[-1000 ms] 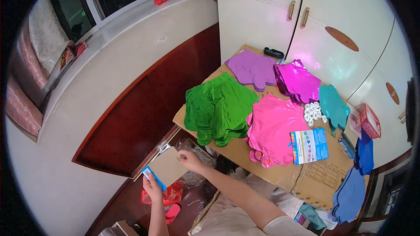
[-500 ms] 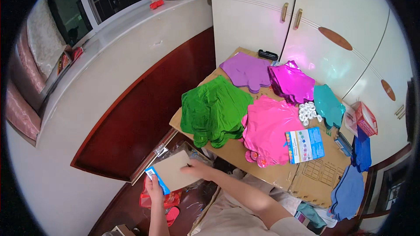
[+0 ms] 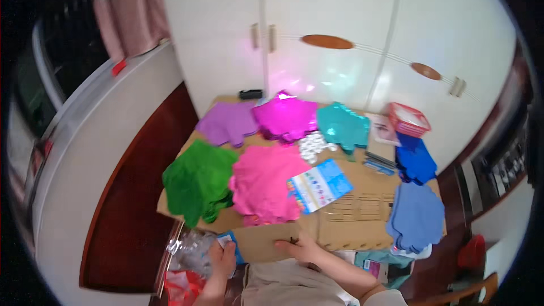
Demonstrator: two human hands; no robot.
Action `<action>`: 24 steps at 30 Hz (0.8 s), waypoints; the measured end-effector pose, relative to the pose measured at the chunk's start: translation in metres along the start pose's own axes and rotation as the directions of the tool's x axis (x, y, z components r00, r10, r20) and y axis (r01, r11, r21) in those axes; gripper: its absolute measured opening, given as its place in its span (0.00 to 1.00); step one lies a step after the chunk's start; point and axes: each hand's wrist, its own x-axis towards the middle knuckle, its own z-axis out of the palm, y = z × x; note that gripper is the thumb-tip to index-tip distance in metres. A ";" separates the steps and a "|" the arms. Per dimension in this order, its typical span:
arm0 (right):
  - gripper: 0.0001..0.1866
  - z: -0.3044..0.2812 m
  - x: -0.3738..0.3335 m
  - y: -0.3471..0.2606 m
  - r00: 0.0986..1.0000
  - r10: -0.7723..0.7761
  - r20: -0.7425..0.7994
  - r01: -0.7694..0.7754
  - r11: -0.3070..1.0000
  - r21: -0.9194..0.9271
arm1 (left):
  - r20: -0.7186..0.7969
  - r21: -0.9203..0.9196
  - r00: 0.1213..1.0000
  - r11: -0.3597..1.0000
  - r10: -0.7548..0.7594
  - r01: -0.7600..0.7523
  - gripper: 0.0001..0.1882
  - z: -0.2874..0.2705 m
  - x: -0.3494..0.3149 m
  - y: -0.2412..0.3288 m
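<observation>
My left hand [image 3: 222, 258] grips the blue-edged left end of a flat tan card [image 3: 263, 242], its fingers closed round it. On the card's right end lies my right hand [image 3: 301, 247], its thumb on top and the other fingers hidden. A small dark thing shows by that thumb, too blurred to name. The card is at the table's front edge, close to my body. Just beyond it are a stack of pink foil shapes [image 3: 269, 181], a stack of green foil shapes [image 3: 199, 175] and a blue and white printed card [image 3: 321, 186].
Cardboard [image 3: 362, 232] covers the table. Purple shapes [image 3: 228, 122], magenta foil [image 3: 286, 116], teal foil [image 3: 343, 124] and white ribbon rolls [image 3: 314, 146] lie farther back. At the right are blue shapes [image 3: 416, 158], grey-blue shapes [image 3: 416, 215] and a red basket [image 3: 409, 119]. A white wardrobe [image 3: 328, 0] stands behind.
My view has swung to the right, toward the table. Both hands have brought the tan card from over the floor at the left to the table's front edge, still holding it.
</observation>
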 end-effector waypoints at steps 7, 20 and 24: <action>0.15 -0.136 -0.072 -0.042 0.919 0.302 -0.254 -0.219 0.926 0.307 | 0.448 0.159 0.748 0.779 0.490 -0.606 0.13 0.102 0.047 0.056; 0.21 -0.290 -0.073 -0.021 0.848 -0.105 -0.519 -0.373 0.577 -0.726 | 0.685 -0.038 -0.109 -0.115 0.720 -0.993 0.11 0.242 0.085 0.072; 0.19 -0.330 -0.065 -0.014 0.876 -0.317 -0.363 -0.372 0.033 -0.928 | 0.752 -0.059 -0.115 -0.107 0.649 -0.992 0.11 0.269 0.081 0.062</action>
